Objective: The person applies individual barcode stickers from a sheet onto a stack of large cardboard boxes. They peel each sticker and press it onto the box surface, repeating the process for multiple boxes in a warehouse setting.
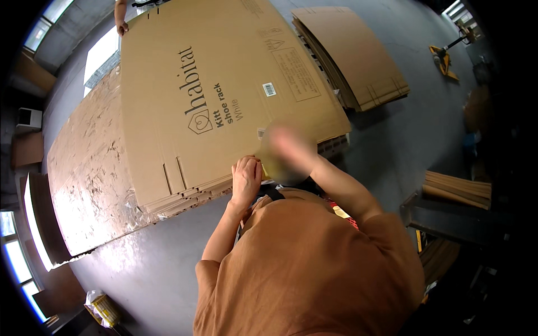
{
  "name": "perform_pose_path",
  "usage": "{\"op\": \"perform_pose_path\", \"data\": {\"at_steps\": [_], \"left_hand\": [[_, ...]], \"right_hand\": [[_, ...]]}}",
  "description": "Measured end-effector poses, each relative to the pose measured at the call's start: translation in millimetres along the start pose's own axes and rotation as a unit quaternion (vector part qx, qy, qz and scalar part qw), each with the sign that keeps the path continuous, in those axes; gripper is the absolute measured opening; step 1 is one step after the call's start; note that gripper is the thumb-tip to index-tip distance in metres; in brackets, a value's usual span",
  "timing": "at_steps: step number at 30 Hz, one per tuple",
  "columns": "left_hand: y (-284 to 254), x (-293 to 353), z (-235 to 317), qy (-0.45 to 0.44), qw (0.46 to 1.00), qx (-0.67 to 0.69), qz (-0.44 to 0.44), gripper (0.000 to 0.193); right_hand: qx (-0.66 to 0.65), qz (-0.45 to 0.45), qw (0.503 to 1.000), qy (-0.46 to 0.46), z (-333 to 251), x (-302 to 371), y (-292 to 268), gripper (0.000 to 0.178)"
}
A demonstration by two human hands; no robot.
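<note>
A large flat brown cardboard sheet [151,112], printed in black and bearing a small white barcode label [269,89], lies on top of a stack before me. At its near edge my left hand [246,175] has its fingers bent together over the cardboard. Just right of it, my right hand [291,147] is smeared by motion above the near right corner. A round, olive-yellow blur [276,165] shows beneath and beside the right hand; its kind cannot be made out. Some yellow shows by the left fingertips.
Another person's hand [121,28] touches the sheet's far left corner. A second cardboard stack [358,50] stands at right. Left lies a wide board pile [89,162] with a scuffed, shiny top. A yellow pallet jack [444,61] stands far right, a yellow-and-white bundle [103,309] lower left.
</note>
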State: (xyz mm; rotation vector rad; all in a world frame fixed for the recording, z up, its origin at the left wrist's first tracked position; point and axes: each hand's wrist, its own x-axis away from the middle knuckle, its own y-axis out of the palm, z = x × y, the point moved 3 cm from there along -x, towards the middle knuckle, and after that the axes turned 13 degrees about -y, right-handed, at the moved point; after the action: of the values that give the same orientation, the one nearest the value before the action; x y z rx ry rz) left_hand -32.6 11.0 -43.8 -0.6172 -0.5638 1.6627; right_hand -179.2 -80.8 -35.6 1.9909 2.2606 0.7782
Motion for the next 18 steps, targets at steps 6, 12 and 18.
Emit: {"op": "perform_pose_path", "data": {"at_steps": [6, 12, 18], "left_hand": [[-10.9, 1.6, -12.7, 0.006, 1.0, -0.022, 0.014, 0.006], [-12.5, -0.1, -10.2, 0.016, 0.999, -0.038, 0.01, 0.005], [-10.9, -2.8, -9.0, 0.04, 0.998, -0.049, 0.025, 0.011]], "right_hand": [[0.08, -0.064, 0.994, -0.04, 32.0, -14.6, 16.2, 0.03], [0.296, -0.134, 0.936, -0.134, 65.1, -53.5, -7.5, 0.031], [0.235, -0.139, 0.959, -0.083, 60.7, -47.4, -1.7, 0.031]]}}
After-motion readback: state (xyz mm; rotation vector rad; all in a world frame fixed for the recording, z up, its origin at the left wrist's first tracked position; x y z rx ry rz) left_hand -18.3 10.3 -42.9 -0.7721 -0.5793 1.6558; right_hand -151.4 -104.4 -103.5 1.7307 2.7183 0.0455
